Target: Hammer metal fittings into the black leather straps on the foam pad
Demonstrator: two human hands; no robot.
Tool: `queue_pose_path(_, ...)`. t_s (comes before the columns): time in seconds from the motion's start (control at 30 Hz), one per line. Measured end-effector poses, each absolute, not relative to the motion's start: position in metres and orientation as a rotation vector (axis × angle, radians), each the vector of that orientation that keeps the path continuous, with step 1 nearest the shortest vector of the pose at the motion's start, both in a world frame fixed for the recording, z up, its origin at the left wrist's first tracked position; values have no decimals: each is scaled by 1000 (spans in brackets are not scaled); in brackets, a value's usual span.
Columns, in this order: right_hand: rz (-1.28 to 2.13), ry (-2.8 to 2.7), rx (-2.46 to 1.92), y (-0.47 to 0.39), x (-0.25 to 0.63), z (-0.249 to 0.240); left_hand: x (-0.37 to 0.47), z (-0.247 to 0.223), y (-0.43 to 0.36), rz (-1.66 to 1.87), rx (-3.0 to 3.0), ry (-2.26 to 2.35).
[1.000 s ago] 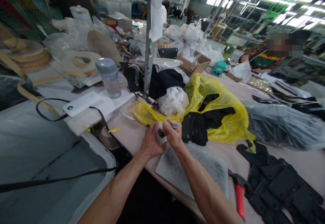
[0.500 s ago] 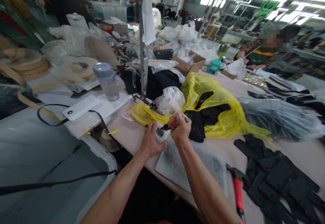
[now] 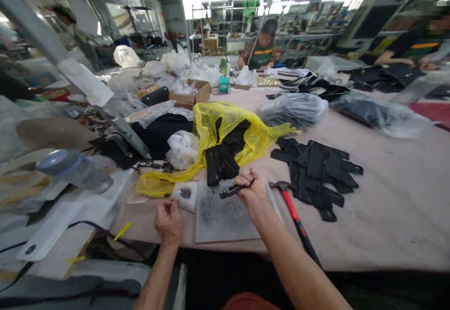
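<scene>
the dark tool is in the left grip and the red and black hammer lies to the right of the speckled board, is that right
Not quite: the head view shows the dark tool in the right grip. The red and black hammer does lie to the right of the speckled board.

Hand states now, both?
Left hand: closed, beside the white block; can't tell if it holds anything.
Right hand: closed around a dark tool.

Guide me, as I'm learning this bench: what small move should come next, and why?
Perhaps reach the left hand to the black pieces at the mouth of the yellow plastic bag and draw one onto the gray board: they lie by its far edge, and the right hand holds a dark hand tool above it.
</scene>
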State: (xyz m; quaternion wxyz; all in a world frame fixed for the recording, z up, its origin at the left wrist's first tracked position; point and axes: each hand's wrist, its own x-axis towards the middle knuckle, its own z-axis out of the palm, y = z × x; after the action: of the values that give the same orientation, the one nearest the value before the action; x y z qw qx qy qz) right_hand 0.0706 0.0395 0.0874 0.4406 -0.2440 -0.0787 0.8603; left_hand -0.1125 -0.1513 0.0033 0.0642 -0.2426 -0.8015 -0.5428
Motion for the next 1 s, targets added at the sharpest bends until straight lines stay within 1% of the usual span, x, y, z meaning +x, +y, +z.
queue_pose_path(0.17, 2119, 129, -603, 37, 114, 88, -98, 33, -167, -1563, -837, -2549)
queue_pose_path(0.33, 2162, 129, -547, 32, 140, 98, -67, 66, -172, -1585, -925, -2816)
queue_pose_path(0.4, 2218, 24, -598, 25, 142, 103, -43, 82, -160, -1588, -1128, -2816)
queue_pose_path(0.47, 2219, -168, -699, 13, 141, 107, -12, 98, -142, -1544, -1452, -2811)
queue_pose_path(0.6, 2059, -660, -835, -12, 141, 112, 43, 120, -105, -1500, -2116, -2766)
queue_pose_path(0.7, 2008, -833, -908, -18, 149, 111, 63, 122, -87, -1449, -2270, -2765)
queue_pose_path(0.83, 2072, -900, -887, -7, 160, 102, 69, 110, -77, -1447, -2311, -2810)
queue_pose_path(0.93, 2153, -949, -782, 7, 162, 95, 67, 97, -77, -1599, -2192, -2901)
queue_pose_path(1.0, 2175, -949, -808, 18, 158, 91, 61, 89, -81, -1775, -2080, -2954)
